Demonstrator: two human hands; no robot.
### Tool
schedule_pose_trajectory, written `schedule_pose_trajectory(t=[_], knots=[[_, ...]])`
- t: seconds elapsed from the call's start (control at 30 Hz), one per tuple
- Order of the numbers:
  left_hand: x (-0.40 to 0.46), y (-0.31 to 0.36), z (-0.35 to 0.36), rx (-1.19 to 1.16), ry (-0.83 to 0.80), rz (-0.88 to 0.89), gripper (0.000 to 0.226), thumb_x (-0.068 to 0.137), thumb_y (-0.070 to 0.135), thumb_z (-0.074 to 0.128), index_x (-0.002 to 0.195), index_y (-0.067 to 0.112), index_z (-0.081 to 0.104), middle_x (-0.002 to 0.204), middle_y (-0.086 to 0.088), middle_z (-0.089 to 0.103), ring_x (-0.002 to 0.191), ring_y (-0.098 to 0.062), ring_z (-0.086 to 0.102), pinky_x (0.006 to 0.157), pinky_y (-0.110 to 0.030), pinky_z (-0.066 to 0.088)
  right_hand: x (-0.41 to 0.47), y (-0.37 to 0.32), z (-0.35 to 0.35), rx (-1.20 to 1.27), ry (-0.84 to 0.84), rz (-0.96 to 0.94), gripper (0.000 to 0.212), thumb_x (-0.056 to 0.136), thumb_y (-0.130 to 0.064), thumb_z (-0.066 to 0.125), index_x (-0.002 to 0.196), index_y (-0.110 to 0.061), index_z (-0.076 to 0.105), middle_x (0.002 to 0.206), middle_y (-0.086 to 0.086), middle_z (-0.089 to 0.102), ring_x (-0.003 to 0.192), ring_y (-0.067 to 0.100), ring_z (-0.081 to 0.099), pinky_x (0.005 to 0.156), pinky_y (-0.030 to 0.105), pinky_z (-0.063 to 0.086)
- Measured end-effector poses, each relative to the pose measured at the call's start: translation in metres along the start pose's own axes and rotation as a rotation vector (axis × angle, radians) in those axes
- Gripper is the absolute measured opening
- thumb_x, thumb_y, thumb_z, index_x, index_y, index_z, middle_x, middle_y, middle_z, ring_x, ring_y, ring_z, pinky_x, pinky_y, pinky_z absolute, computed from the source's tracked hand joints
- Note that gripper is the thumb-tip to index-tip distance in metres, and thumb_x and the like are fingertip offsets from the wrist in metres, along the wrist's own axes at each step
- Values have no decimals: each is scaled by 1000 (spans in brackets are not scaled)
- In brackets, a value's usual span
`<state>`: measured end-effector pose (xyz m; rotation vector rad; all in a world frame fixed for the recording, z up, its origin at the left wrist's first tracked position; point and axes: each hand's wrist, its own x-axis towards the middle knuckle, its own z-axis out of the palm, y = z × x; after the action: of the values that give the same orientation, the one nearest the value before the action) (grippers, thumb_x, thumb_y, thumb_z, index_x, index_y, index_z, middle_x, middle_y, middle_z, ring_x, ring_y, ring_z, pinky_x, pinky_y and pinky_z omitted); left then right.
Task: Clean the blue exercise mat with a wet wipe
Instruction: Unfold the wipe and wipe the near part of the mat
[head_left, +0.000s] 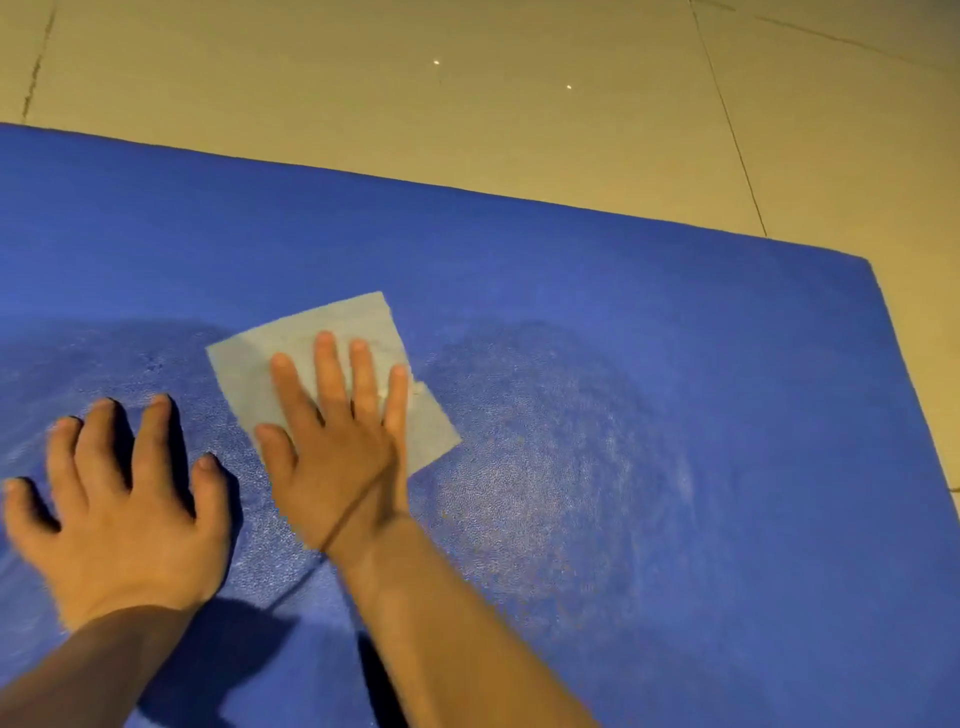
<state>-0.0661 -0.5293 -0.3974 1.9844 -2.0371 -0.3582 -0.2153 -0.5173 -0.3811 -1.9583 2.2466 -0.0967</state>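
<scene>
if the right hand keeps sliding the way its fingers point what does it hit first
Nothing solid, it seems: the right hand, flat on the pale wet wipe, faces bare blue exercise mat, then the mat's far edge and beige tiled floor.

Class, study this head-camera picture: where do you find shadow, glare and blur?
Head view: warm, yellowish light; dark shadows fall on the blue foam exercise mat beneath both forearms; two bright glints show on the beige tiled floor; the left hand is slightly blurred at its edges, as is the right hand flat on the pale square wet wipe.
</scene>
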Motion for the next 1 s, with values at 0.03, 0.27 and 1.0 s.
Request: schedule_pose_trajectory(t=[0.03,0.27,1.0], knots=[[0,1,-1,15,7,2,59,96,50,24,144,18,33,144,-25,32,133,-51,32,102,-73,30,-2,8,-1,3,8,-56,60,97,-50,19,151,-31,35,162,3,23,149,29,18,118,55,7],[2,4,-4,-25,-6,9,60,92,48,29,143,16,37,146,-21,29,133,-49,32,102,-73,31,-51,202,-30,56,30,571,79,87,-67,11,155,-28,20,163,4,15,151,25,12,119,49,0],[-6,9,-5,40,57,0,58,92,43,33,144,18,42,153,-14,30,147,-31,16,113,-67,12,-70,26,5,68,74,73,60,95,-57,29,147,-32,43,157,0,34,146,25,30,116,56,10]])
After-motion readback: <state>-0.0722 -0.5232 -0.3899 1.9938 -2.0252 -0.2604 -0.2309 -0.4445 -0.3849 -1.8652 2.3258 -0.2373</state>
